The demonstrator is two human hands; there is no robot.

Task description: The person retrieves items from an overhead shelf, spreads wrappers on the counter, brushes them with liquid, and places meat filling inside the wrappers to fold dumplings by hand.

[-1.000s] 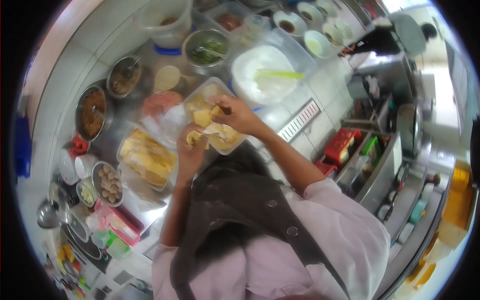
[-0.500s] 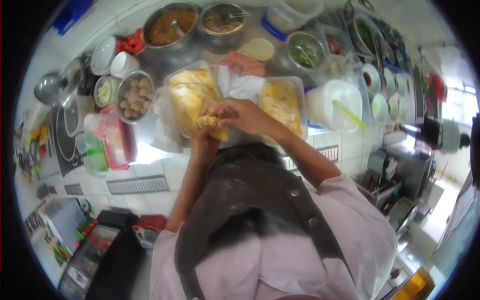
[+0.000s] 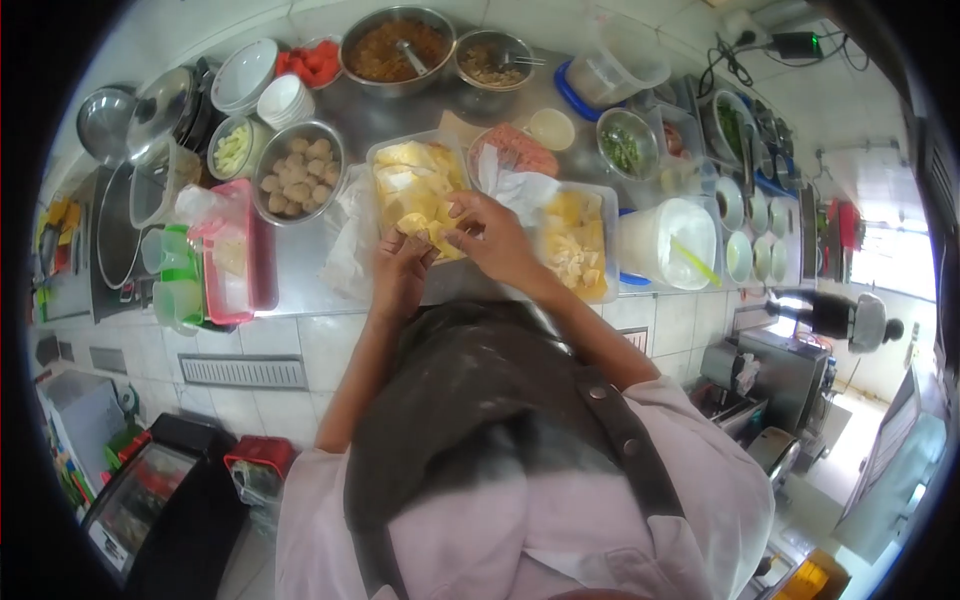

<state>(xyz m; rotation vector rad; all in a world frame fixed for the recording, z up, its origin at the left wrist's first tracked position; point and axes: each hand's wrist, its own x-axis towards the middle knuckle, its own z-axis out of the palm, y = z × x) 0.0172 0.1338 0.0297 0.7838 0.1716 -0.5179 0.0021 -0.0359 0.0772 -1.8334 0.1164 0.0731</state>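
Observation:
My left hand point(image 3: 402, 262) has its fingers closed on a small yellow dumpling point(image 3: 415, 224), above the near edge of a clear tub of yellow wrappers point(image 3: 408, 170). Just right of it, my right hand point(image 3: 488, 232) is bent toward the dumpling, thumb and fingertips apart, with nothing visible between them. A second clear tub with yellow folded pieces point(image 3: 575, 262) stands to the right of my right hand. Behind the two tubs lie pink minced meat point(image 3: 520, 150) and a crumpled white plastic sheet point(image 3: 512, 188).
A bowl of brown balls point(image 3: 298, 172) and a pink tray point(image 3: 228, 262) stand left. Metal bowls of food point(image 3: 397, 52) line the back. A white tub point(image 3: 668, 240) with a green handle stands right, small bowls point(image 3: 738, 256) beyond. Another person point(image 3: 835, 316) is far right.
The view has swung round and shifted. My hands went from the tub of folded pieces to the wrapper tub. My right hand's fingertips have moved slightly off the yellow piece.

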